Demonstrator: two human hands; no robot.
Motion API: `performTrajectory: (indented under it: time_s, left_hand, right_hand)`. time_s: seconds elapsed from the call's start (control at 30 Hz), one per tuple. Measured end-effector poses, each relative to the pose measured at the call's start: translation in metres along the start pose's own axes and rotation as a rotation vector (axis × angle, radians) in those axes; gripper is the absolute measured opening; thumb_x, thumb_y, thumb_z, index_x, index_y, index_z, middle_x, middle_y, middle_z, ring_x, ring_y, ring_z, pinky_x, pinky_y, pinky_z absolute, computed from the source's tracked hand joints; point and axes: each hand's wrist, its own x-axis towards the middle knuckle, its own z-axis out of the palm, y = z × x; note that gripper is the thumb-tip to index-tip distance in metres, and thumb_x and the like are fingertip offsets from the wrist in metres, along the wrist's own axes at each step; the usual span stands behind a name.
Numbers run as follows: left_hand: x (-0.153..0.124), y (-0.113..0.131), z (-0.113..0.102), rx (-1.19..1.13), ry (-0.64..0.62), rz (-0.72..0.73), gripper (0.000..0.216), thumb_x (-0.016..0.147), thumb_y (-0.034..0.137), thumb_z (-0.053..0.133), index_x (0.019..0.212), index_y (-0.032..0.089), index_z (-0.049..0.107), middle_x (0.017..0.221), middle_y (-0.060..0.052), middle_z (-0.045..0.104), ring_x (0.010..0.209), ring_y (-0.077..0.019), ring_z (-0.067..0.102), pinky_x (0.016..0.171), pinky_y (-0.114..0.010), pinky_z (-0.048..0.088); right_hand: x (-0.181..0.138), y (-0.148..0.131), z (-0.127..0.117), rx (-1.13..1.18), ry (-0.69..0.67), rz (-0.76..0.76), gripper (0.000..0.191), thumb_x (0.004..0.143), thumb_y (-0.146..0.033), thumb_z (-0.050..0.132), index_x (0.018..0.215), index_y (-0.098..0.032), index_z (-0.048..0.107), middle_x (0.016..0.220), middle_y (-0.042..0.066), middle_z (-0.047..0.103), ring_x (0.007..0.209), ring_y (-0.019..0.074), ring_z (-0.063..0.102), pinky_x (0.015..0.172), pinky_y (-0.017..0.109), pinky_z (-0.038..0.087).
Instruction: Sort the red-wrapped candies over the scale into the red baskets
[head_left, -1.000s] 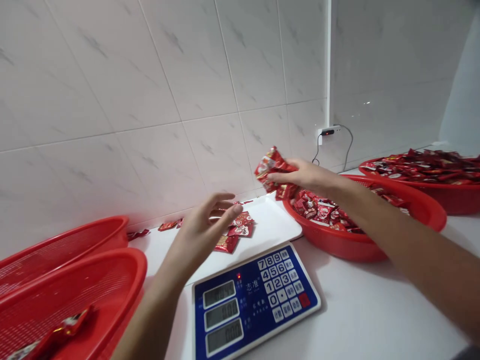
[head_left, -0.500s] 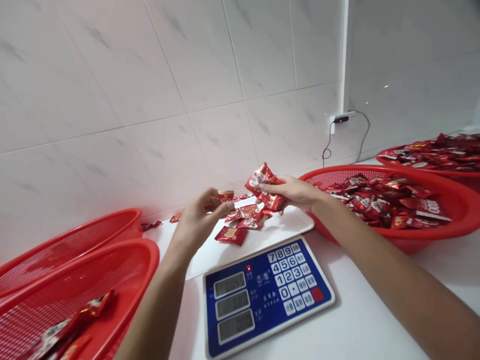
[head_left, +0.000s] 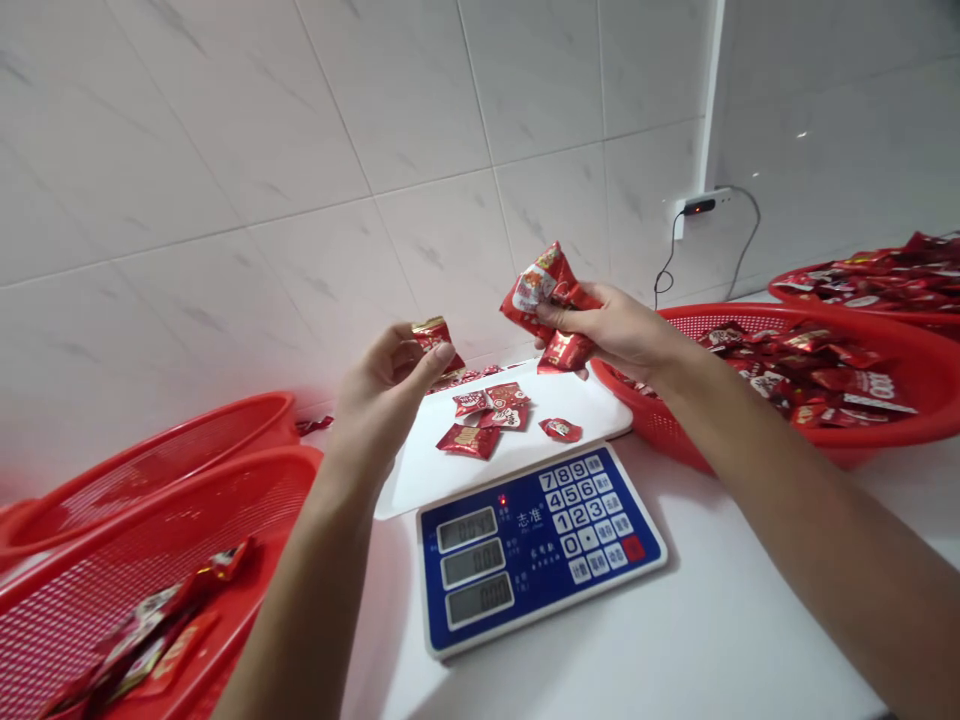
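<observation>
Grey-veined white wall tiles (head_left: 420, 100) rise beyond both hands, and a white tabletop (head_left: 675, 640) spreads beneath them. On my feed, my left hand (head_left: 386, 390) pinches one small red packet (head_left: 441, 345) between thumb and fingers, raised above the table. Level with it and to its right, my right hand (head_left: 619, 330) grips a bunch of red packets (head_left: 553, 290), with its thumb across the front; I cannot count how many are in there.

Below and between the two hands I see the white pan (head_left: 409, 485) of a scale. A cluster of red packets (head_left: 480, 420) lies on it, nearer my left hand, and a lone packet (head_left: 561, 430) sits apart, under my right. Closer to me than the hands is the scale's blue keypad panel (head_left: 529, 515), with a small red light lit; I can't read its top display surely.

Just past my right wrist stands a red basket (head_left: 926, 405) of packets, and beyond that I make out a heaped second one (head_left: 937, 320). Left of my left forearm sits a near basket (head_left: 296, 480) holding a few long packets (head_left: 161, 620), with another basket (head_left: 255, 425) behind it.
</observation>
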Motion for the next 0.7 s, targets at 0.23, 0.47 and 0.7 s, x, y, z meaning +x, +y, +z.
performTrajectory:
  time_s: [0.23, 0.47, 0.7]
  left_hand:
    - [-0.007, 0.008, 0.013, -0.125, 0.061, 0.009, 0.012, 0.075, 0.024, 0.065, 0.076, 0.021, 0.053, 0.062, 0.004, 0.051, 0.059, -0.0105, 0.052, 0.054, -0.022, 0.042]
    - [-0.009, 0.010, 0.006, 0.537, -0.095, 0.069, 0.025, 0.075, 0.047, 0.069, 0.073, 0.022, 0.065, 0.054, 0.005, 0.043, 0.050, -0.0114, 0.038, 0.047, -0.027, 0.025]
    - [-0.004, 0.006, -0.005, 0.776, -0.216, -0.071, 0.030, 0.070, 0.049, 0.072, 0.064, 0.021, 0.061, 0.052, 0.004, 0.051, 0.051, -0.0135, 0.043, 0.048, -0.027, 0.027]
  right_hand:
    - [-0.011, 0.002, 0.022, -0.222, -0.334, 0.061, 0.031, 0.079, -0.041, 0.074, 0.099, -0.018, 0.069, 0.084, 0.004, 0.069, 0.068, 0.0137, 0.062, 0.059, 0.025, 0.050]
    - [-0.014, -0.005, 0.018, -0.364, -0.409, 0.060, 0.024, 0.084, -0.031, 0.068, 0.103, -0.018, 0.066, 0.085, 0.005, 0.070, 0.063, 0.0127, 0.062, 0.050, 0.022, 0.049]
    - [-0.014, -0.019, -0.024, -0.461, -0.083, 0.080, 0.021, 0.085, -0.033, 0.065, 0.094, -0.014, 0.066, 0.076, 0.008, 0.071, 0.056, 0.0132, 0.064, 0.045, 0.022, 0.045]
